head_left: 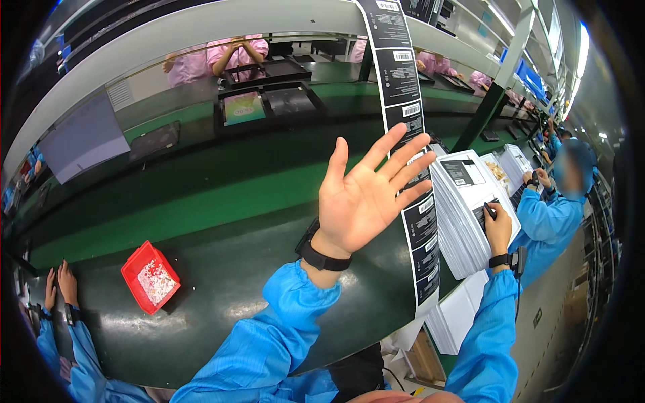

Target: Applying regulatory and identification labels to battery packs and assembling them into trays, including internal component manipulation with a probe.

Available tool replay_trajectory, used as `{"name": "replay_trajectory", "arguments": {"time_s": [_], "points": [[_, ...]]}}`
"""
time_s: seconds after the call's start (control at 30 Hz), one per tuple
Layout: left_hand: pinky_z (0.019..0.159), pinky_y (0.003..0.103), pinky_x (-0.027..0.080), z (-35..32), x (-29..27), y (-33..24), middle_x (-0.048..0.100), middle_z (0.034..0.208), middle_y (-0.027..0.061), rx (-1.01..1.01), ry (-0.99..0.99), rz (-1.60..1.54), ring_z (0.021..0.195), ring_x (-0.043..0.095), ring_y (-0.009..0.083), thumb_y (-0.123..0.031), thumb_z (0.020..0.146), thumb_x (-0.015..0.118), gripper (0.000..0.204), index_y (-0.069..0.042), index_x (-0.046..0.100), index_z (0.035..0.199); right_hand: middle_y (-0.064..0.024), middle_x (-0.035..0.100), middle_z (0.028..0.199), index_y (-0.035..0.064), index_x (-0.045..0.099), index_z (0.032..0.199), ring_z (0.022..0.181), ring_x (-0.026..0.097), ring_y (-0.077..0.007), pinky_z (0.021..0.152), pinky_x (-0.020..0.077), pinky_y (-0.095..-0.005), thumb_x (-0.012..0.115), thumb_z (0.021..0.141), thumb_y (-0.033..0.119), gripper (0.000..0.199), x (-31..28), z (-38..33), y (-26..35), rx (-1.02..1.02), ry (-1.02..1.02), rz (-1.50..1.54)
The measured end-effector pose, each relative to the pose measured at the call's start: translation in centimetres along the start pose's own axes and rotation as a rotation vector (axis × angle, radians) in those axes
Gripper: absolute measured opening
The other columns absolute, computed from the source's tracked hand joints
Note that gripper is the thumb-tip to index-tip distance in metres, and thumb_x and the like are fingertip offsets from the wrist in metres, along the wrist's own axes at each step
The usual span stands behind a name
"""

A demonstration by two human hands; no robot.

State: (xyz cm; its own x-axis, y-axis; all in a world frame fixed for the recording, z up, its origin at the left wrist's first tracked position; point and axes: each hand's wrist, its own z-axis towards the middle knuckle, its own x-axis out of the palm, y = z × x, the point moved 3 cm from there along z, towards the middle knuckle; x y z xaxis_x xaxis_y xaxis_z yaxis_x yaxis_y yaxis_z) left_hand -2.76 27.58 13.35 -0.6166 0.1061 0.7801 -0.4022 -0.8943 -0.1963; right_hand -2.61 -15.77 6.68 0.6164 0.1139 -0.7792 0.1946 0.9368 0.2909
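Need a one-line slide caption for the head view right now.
Open left hand raised beside hanging black label strip; right hand presses a black label onto a white box stack.

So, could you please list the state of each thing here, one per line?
left hand: raised, open, fingers spread, holding nothing
right hand: pressing a black label onto the white stack
label strip: hanging down, labels attached
white stack: piled, top box labelled
red bin: open, holding small scraps

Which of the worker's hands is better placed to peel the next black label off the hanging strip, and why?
Probably the left hand: it is raised, open, its fingers right against the hanging strip of black labels. The right hand is occupied on the stack of white boxes, pressing a label.
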Motion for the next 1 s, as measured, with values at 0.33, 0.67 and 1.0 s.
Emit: {"name": "replay_trajectory", "arguments": {"time_s": [0.33,0.67,1.0], "points": [[0.123,0.051,0.034,0.2,0.1,1.4,0.032,0.169,0.0219,-0.077,0.058,0.087,0.153,0.037,0.0367,-0.073,0.107,0.024,0.088,-0.009,0.024,0.168,-0.0199,0.077,0.092,0.0078,0.078,0.108,0.086,0.073,-0.0375,0.077,0.0548,-0.0463,0.073,0.091,0.018,0.02,0.2,0.0,-0.5,0.022,0.017,0.008],[0.111,0.049,0.046,0.1,-0.6,1.5,0.051,0.149,0.0208,-0.025,-0.114,0.278,0.141,0.048,0.0347,-0.039,0.109,0.042,0.051,-0.006,0.047,0.148,-0.0192,0.076,0.09,0.009,0.078,0.109,0.085,0.073,-0.0377,0.077,0.0545,-0.0466,0.074,0.091,0.019,0.022,0.4,0.1,-0.9,0.002,0.014,-0.006],[0.085,0.039,0.049,-0.2,-1.4,1.8,0.049,0.099,0.0043,-0.067,-0.143,0.129,0.094,0.053,0.0201,0.0,0.09,0.053,0.03,-0.01,0.053,0.118,-0.0193,0.077,0.09,0.0088,0.078,0.108,0.084,0.074,-0.0374,0.076,0.055,-0.0457,0.074,0.091,0.021,0.022,0.2,0.1,-0.4,0.023,0.02,-0.001]]}}
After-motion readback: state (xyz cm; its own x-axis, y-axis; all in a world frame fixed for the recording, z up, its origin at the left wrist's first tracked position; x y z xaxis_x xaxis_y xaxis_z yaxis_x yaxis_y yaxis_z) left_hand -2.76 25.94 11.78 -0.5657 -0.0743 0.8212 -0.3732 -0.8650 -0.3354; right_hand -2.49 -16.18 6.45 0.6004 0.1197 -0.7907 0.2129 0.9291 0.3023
